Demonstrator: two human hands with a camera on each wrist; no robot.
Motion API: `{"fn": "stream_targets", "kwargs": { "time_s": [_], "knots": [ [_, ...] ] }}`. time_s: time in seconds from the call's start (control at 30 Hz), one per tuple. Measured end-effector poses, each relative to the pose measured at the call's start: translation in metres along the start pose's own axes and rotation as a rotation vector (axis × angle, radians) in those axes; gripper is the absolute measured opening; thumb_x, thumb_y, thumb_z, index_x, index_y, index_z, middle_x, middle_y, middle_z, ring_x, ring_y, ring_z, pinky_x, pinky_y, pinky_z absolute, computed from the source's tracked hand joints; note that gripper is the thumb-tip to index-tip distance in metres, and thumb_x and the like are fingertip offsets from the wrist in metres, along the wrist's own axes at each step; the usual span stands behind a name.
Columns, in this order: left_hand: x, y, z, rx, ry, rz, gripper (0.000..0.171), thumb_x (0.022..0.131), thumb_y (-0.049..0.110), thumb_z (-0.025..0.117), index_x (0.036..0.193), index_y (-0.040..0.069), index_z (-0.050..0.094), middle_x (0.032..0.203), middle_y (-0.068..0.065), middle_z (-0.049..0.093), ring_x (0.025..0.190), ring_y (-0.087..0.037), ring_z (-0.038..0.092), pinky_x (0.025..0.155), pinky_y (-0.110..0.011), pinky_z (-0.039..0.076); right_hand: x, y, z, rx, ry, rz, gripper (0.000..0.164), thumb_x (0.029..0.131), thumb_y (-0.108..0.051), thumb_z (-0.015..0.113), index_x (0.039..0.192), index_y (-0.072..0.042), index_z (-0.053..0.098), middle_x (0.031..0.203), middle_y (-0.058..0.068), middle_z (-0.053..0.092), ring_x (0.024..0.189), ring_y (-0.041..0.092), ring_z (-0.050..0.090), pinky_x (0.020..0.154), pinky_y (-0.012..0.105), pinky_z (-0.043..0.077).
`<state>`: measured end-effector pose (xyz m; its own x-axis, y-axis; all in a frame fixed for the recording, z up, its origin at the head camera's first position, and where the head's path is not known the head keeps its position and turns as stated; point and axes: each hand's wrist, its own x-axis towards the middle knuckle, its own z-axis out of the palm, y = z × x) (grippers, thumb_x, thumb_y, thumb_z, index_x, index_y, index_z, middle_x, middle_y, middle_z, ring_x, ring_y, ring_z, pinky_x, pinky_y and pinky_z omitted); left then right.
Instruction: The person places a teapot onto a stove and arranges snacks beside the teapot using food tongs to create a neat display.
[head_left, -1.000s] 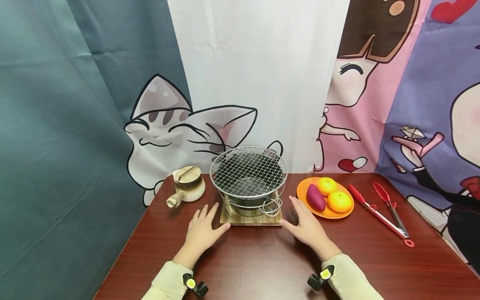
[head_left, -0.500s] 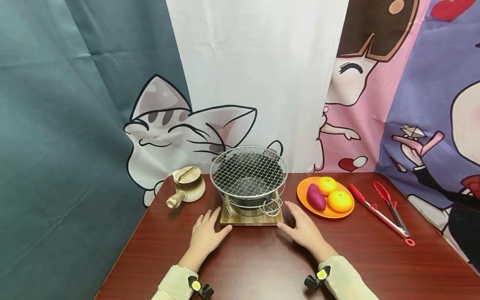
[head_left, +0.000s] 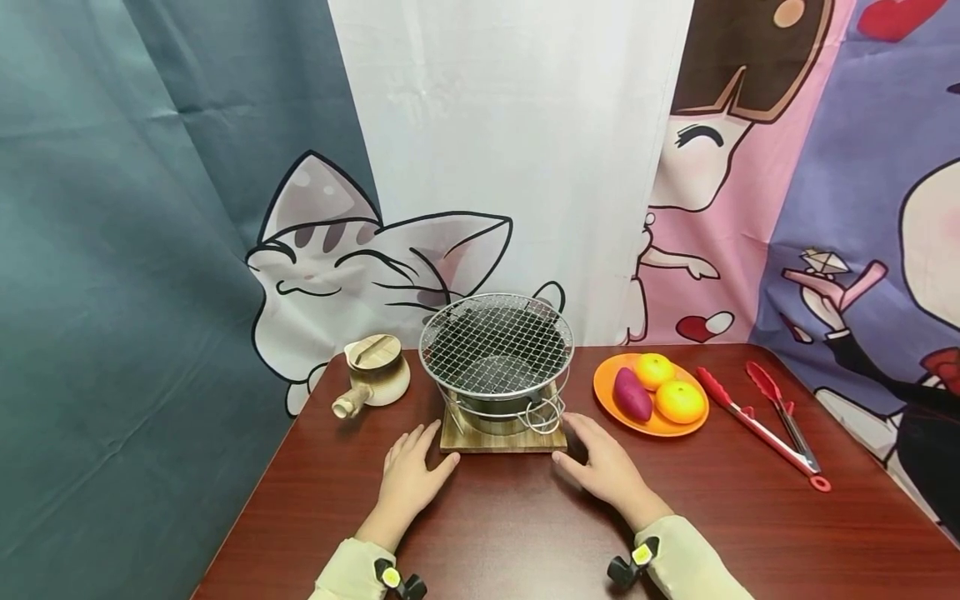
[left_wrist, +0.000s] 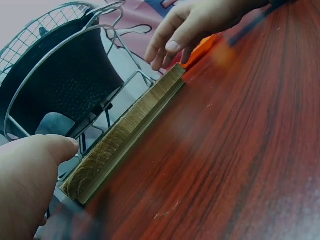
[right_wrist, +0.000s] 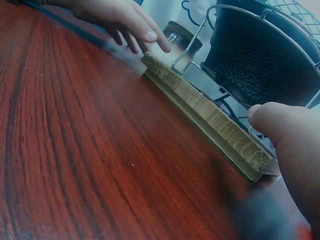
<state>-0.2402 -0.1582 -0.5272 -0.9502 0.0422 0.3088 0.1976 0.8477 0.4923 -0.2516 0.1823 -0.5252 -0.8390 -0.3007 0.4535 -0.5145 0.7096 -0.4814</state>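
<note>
A small tabletop grill stands at the table's far middle: a round wire mesh [head_left: 497, 354] over a black bowl [left_wrist: 75, 75], held in a wire stand [right_wrist: 192, 62]. Under it lies a square wooden board [head_left: 501, 443]. My left hand [head_left: 408, 475] is at the board's left front corner, fingers spread and the thumb tip close to the corner. At the right front corner, my right hand [head_left: 606, 467] has its fingers extended forward along the board's side. In both wrist views the thumbs are near the board's edge, and neither hand grips anything.
A small lidded clay pot [head_left: 381, 375] with a side handle stands back left. On the right, an orange plate [head_left: 663, 429] holds a purple sweet potato [head_left: 632, 395] and two oranges [head_left: 679, 403]. Red-tipped tongs [head_left: 765, 433] lie further right. A printed curtain [head_left: 525, 150] hangs behind the table.
My right hand has moved left and slightly toward me, closer to the board's right corner. My left hand has shifted slightly toward me. Grill and board stay in place.
</note>
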Motion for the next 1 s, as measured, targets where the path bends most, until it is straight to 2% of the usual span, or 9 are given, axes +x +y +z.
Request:
{"fn": "stream_targets", "kwargs": {
  "time_s": [0.27, 0.43, 0.67, 0.8, 0.9, 1.0],
  "knots": [
    [-0.001, -0.002, 0.001, -0.006, 0.022, 0.016, 0.065, 0.089, 0.050, 0.067, 0.143, 0.016, 0.057, 0.141, -0.020, 0.057, 0.132, -0.046, 0.048, 0.107, -0.064, 0.033, -0.003, 0.001, 0.004, -0.063, 0.019, -0.103, 0.060, 0.082, -0.033, 0.080, 0.133, -0.007, 0.065, 0.136, 0.018, 0.061, 0.127, 0.036, 0.057, 0.105, 0.055, 0.044],
    [-0.002, -0.002, 0.002, -0.012, 0.030, 0.023, 0.064, 0.089, 0.049, 0.067, 0.143, 0.015, 0.058, 0.140, -0.021, 0.058, 0.131, -0.044, 0.049, 0.107, -0.063, 0.034, -0.003, 0.001, 0.007, -0.099, 0.012, -0.173, 0.054, 0.083, -0.035, 0.079, 0.129, -0.010, 0.068, 0.137, 0.011, 0.062, 0.127, 0.033, 0.058, 0.105, 0.053, 0.045],
    [-0.003, -0.003, 0.002, -0.025, 0.033, 0.019, 0.062, 0.090, 0.049, 0.067, 0.142, 0.014, 0.059, 0.139, -0.020, 0.058, 0.130, -0.044, 0.050, 0.107, -0.063, 0.034, -0.003, -0.003, 0.008, -0.105, -0.005, -0.200, 0.050, 0.084, -0.035, 0.078, 0.128, -0.013, 0.069, 0.137, 0.009, 0.063, 0.125, 0.032, 0.059, 0.103, 0.054, 0.046],
    [-0.003, -0.004, 0.003, -0.030, 0.023, 0.009, 0.062, 0.091, 0.048, 0.066, 0.143, 0.015, 0.058, 0.140, -0.020, 0.058, 0.131, -0.044, 0.049, 0.108, -0.063, 0.033, -0.003, -0.006, 0.010, -0.123, -0.007, -0.254, 0.050, 0.084, -0.033, 0.078, 0.129, -0.013, 0.069, 0.136, 0.010, 0.063, 0.122, 0.035, 0.060, 0.100, 0.056, 0.048],
    [-0.003, -0.004, 0.003, -0.035, 0.020, 0.004, 0.062, 0.091, 0.048, 0.066, 0.143, 0.016, 0.058, 0.142, -0.021, 0.056, 0.132, -0.044, 0.047, 0.108, -0.064, 0.032, -0.003, -0.008, 0.012, -0.148, 0.004, -0.290, 0.051, 0.082, -0.030, 0.080, 0.128, -0.011, 0.070, 0.135, 0.012, 0.063, 0.120, 0.036, 0.061, 0.097, 0.056, 0.049],
    [-0.002, -0.004, 0.004, -0.038, 0.023, 0.003, 0.062, 0.091, 0.048, 0.066, 0.144, 0.017, 0.058, 0.142, -0.021, 0.055, 0.133, -0.044, 0.046, 0.108, -0.064, 0.031, -0.003, -0.012, 0.015, -0.190, -0.005, -0.291, 0.053, 0.083, -0.031, 0.079, 0.130, -0.010, 0.069, 0.137, 0.013, 0.061, 0.121, 0.035, 0.061, 0.097, 0.056, 0.049]
  ]
}}
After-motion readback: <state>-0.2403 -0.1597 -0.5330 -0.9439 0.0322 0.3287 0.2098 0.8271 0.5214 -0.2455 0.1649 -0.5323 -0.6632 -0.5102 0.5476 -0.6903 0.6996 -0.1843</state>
